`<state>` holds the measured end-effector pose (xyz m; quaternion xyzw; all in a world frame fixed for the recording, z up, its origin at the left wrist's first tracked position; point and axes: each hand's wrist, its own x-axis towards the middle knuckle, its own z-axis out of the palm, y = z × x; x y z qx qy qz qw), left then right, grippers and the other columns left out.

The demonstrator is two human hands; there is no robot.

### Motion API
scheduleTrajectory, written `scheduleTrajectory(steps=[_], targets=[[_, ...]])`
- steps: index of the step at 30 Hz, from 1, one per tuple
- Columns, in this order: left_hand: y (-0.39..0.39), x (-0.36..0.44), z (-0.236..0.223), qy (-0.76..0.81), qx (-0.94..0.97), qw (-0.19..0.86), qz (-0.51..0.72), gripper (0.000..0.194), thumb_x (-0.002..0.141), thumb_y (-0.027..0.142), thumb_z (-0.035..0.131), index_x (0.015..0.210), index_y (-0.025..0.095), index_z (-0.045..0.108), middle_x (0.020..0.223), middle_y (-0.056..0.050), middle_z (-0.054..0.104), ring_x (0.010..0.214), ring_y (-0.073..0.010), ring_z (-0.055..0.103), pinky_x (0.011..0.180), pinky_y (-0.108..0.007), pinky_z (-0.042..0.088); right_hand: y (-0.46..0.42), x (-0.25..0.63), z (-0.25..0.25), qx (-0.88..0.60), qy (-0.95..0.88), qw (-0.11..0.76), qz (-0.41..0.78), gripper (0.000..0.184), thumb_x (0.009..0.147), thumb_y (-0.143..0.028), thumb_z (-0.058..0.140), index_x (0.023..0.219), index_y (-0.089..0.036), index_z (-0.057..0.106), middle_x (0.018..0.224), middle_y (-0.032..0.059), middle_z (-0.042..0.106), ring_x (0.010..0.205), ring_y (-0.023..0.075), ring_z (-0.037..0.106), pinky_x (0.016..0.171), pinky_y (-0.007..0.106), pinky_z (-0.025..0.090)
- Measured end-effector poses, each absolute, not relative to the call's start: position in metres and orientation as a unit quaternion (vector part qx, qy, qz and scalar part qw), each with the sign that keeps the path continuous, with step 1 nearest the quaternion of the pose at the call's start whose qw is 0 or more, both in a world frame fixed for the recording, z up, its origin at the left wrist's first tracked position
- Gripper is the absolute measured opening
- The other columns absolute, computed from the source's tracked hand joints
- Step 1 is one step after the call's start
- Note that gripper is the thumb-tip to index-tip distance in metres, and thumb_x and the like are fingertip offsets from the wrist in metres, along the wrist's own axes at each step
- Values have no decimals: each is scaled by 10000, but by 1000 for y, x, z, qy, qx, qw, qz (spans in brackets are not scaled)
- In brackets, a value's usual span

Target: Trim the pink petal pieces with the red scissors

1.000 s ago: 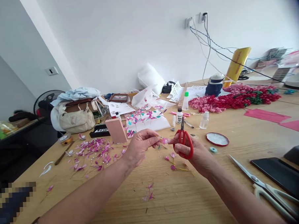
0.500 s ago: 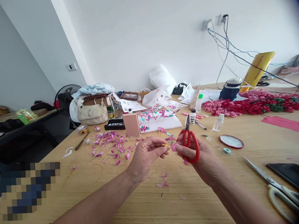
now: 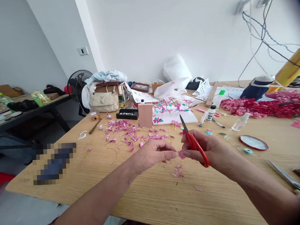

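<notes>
Red-handled scissors [image 3: 197,147] rest in my right hand [image 3: 208,148], their blades pointing up and to the left. The thumb and a finger of that same hand also pinch a small pink flower [image 3: 182,154]. My left hand [image 3: 158,155] meets it from the left, its thumb and fingertips closed at the flower's base. The stem is mostly hidden by the fingers. Below both hands, loose pink petals [image 3: 178,173] lie on the wooden table [image 3: 153,198].
A heap of pink petals [image 3: 122,127] spreads left of centre. Behind stand a pinkish block [image 3: 145,115] and finished flowers [image 3: 169,108] on a white support. Right are a black-capped bottle [image 3: 210,113], a spray bottle [image 3: 240,122], a round red-rimmed lid [image 3: 253,142] and larger scissors [image 3: 288,176].
The view has swung left, so the table's things sit further right. My hands have come closer together at the flower, and the yellow strand between them no longer shows. The scissors have turned more edge-on.
</notes>
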<state>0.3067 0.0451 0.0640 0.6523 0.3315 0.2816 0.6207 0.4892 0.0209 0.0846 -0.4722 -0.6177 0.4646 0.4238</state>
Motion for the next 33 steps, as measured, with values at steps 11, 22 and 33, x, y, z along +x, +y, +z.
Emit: scheduleTrajectory(steps=[11, 22, 33], targets=[[44, 306, 40, 338, 576, 659, 346, 135, 665, 277, 668, 719, 156, 691, 672, 0, 572, 567, -82, 455, 561, -237, 359, 31, 478, 76, -464, -638, 397, 468, 236, 585, -294, 751, 665, -207, 547, 520, -45, 538, 452, 95, 434, 354, 180, 307], [37, 310, 40, 364, 554, 632, 402, 129, 612, 269, 710, 573, 162, 650, 556, 26, 509, 581, -94, 418, 575, -241, 318, 33, 479, 74, -451, -631, 387, 499, 226, 589, -249, 747, 675, -205, 543, 523, -56, 514, 456, 87, 413, 370, 177, 304], [34, 304, 42, 354, 566, 636, 387, 64, 635, 201, 686, 686, 171, 709, 708, -7, 612, 633, -100, 466, 580, -230, 331, 32, 479, 72, -438, -627, 386, 517, 228, 608, -237, 734, 714, -212, 534, 537, -61, 529, 456, 88, 430, 366, 177, 287]])
